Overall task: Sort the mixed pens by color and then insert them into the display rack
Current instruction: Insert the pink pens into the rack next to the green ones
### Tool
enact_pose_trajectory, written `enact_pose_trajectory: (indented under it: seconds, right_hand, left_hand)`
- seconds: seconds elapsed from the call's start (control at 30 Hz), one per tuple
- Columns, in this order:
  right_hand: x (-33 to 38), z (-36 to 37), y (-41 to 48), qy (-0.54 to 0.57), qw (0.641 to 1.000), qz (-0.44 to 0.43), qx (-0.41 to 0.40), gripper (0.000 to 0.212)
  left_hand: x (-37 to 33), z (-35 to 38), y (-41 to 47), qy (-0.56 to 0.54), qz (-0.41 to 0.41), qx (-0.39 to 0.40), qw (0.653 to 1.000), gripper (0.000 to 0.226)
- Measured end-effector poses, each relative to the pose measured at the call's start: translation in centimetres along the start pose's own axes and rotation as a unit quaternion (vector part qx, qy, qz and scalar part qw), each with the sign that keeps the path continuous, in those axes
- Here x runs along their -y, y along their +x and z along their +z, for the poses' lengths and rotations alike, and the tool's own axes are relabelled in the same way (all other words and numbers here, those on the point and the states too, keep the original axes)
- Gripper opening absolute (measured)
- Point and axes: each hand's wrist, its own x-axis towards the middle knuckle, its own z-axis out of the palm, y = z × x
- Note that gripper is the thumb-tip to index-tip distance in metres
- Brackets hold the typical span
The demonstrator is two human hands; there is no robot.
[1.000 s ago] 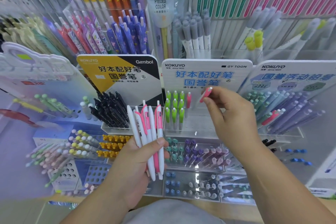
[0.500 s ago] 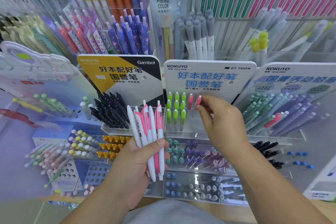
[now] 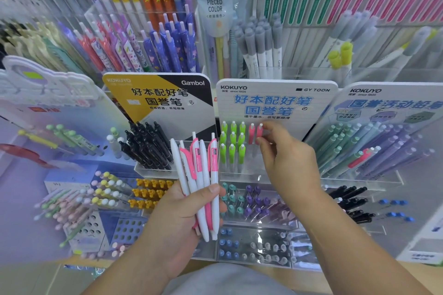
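My left hand (image 3: 175, 218) grips a bundle of several white pens with pink clips (image 3: 200, 182), held upright in front of the racks. My right hand (image 3: 285, 163) is at the clear acrylic display rack (image 3: 239, 175) under the blue-lettered KOKUYO card. Its thumb and forefinger pinch a pink pen (image 3: 259, 133) standing in a slot of the rack's back row. A second pink pen (image 3: 251, 132) stands just left of it. Several lime green pens (image 3: 233, 143) fill the rack's left columns.
A rack of black pens (image 3: 146, 143) stands to the left under the yellow Gambol card (image 3: 158, 100). A rack of teal and purple pens (image 3: 374, 148) stands to the right. Lower trays hold teal, purple, yellow and blue pens. Hanging pens cover the back wall.
My right hand carried the pink pen down from in front of the card into the rack beside the other pink pen. The left hand's bundle has stayed put.
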Motion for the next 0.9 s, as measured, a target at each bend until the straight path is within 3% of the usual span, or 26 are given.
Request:
enact_pose_trajectory:
  seconds: [0.2,0.3,0.37,0.43,0.53,0.77,0.9]
  right_hand:
    - [0.9,-1.5,-0.1,-0.004,0.999,0.033,0.009,0.036]
    - [2.2,-3.3,-0.3,0.065,0.993,0.090,0.028,0.038]
    - [3.5,-4.5,-0.3,0.196,0.966,0.159,0.062,0.032]
    - [5.0,-5.4,-0.4,0.332,0.908,0.233,0.106,0.023]
    - [6.3,-5.5,-1.1,0.397,0.864,0.279,0.134,0.020]
    - [6.5,-5.6,-1.7,0.435,0.828,0.342,0.087,0.009]
    - [5.8,-7.0,-0.7,0.428,0.844,0.322,0.034,0.006]
  left_hand:
    - [-0.1,0.2,-0.4,0.022,-0.008,0.014,1.000,0.028]
    - [-0.1,0.5,-0.5,0.026,-0.014,0.024,0.999,0.030]
    - [0.0,0.8,-0.5,0.030,-0.015,0.029,0.999,0.026]
    - [0.0,1.1,-0.6,0.045,-0.008,0.036,0.998,0.021]
    - [0.1,1.8,-0.6,0.085,0.003,0.050,0.995,0.025]
    - [0.3,2.4,-0.3,0.084,-0.002,0.039,0.996,0.036]
    - [0.4,2.1,0.1,0.051,-0.020,0.012,0.998,0.040]
